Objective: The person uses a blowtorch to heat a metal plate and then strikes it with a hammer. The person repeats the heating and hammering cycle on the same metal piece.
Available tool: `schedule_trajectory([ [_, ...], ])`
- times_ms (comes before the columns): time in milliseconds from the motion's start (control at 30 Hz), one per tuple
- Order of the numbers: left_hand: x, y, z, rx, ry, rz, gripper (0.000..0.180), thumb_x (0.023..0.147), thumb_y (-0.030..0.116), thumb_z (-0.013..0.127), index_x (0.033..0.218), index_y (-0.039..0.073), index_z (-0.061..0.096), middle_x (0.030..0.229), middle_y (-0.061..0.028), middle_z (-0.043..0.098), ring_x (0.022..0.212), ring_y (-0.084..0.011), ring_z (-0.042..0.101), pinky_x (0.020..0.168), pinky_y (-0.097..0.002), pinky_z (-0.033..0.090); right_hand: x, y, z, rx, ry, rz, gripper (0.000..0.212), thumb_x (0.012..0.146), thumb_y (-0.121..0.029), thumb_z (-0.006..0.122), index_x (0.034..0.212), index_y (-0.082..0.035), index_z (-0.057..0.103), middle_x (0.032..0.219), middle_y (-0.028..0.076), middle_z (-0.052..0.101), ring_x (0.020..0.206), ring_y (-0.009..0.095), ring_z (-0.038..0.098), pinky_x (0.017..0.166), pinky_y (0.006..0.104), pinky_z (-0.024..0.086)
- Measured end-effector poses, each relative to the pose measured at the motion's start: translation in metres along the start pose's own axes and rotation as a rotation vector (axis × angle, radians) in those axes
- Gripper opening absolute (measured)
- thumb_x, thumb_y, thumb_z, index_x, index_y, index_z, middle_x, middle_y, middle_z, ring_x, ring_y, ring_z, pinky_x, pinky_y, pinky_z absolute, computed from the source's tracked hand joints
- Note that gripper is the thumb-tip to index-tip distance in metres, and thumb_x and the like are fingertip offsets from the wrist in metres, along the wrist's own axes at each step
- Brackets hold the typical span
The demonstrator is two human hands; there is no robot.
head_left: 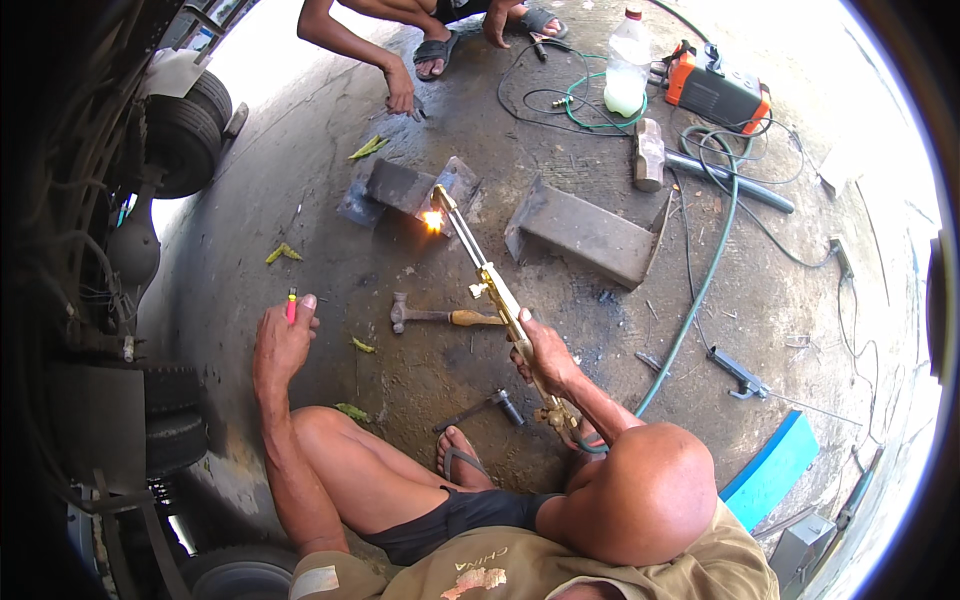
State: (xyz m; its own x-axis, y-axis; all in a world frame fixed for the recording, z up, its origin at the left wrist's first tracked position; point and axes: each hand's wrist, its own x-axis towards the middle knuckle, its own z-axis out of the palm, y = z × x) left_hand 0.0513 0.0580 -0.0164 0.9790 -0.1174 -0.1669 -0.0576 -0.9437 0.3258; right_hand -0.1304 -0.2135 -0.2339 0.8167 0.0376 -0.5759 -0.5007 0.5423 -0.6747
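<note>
My right hand is wrapped round the handle of a brass cutting torch, which slants away from me. An orange flame glows just below the torch's bent tip, close to the near edge of a dark steel bracket on the ground. In my left hand, held apart at the left, is a red lighter; the thumb rests beside it. A wooden-handled hammer lies on the concrete between my hands, its handle end passing behind the torch.
A second steel bracket lies right of the torch. Beyond are a sledgehammer, plastic bottle and orange-black welding machine. A green hose curves along the right, near an electrode holder. A co-worker's hand reaches down ahead.
</note>
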Motion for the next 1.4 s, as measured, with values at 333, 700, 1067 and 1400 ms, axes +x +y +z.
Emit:
schedule_trajectory([
  [333,-0.001,0.008,0.0,0.017,-0.006,0.014,0.056,0.098,0.045,0.052,0.096,-0.009,0.068,0.08,-0.0187,0.071,0.07,-0.0269,0.07,0.068,-0.0403,0.053,-0.002,-0.001,0.0,-0.023,-0.013,-0.015,0.066,0.097,-0.068,0.039,0.106,-0.005,0.055,0.063,0.002,0.052,0.048,0.012,0.047,0.044,0.0298,0.038],
  [700,0.001,0.004,0.001,0.023,-0.007,0.019,0.055,0.099,0.043,0.052,0.094,-0.009,0.067,0.08,-0.0189,0.071,0.07,-0.0278,0.07,0.068,-0.0406,0.053,0.002,0.0,-0.003,-0.002,-0.02,-0.01,0.065,0.097,-0.068,0.04,0.107,-0.005,0.055,0.062,0.002,0.052,0.048,0.011,0.047,0.044,0.0297,0.038],
  [1067,0.001,0.003,0.001,0.04,-0.001,0.014,0.055,0.098,0.044,0.052,0.09,-0.009,0.068,0.078,-0.0183,0.07,0.07,-0.0287,0.07,0.068,-0.0413,0.053,0.004,-0.005,-0.004,0.058,0.01,-0.023,0.067,0.096,-0.069,0.041,0.111,-0.005,0.055,0.063,0.002,0.053,0.048,0.012,0.049,0.042,0.0301,0.039],
  [1400,0.003,0.001,0.004,0.028,0.005,0.017,0.057,0.098,0.045,0.051,0.089,-0.009,0.068,0.076,-0.0182,0.07,0.067,-0.0282,0.069,0.067,-0.041,0.052,0.009,-0.011,-0.005,0.067,0.014,-0.054,0.067,0.096,-0.07,0.04,0.105,-0.005,0.053,0.063,0.002,0.052,0.047,0.012,0.047,0.042,0.0292,0.04],
])
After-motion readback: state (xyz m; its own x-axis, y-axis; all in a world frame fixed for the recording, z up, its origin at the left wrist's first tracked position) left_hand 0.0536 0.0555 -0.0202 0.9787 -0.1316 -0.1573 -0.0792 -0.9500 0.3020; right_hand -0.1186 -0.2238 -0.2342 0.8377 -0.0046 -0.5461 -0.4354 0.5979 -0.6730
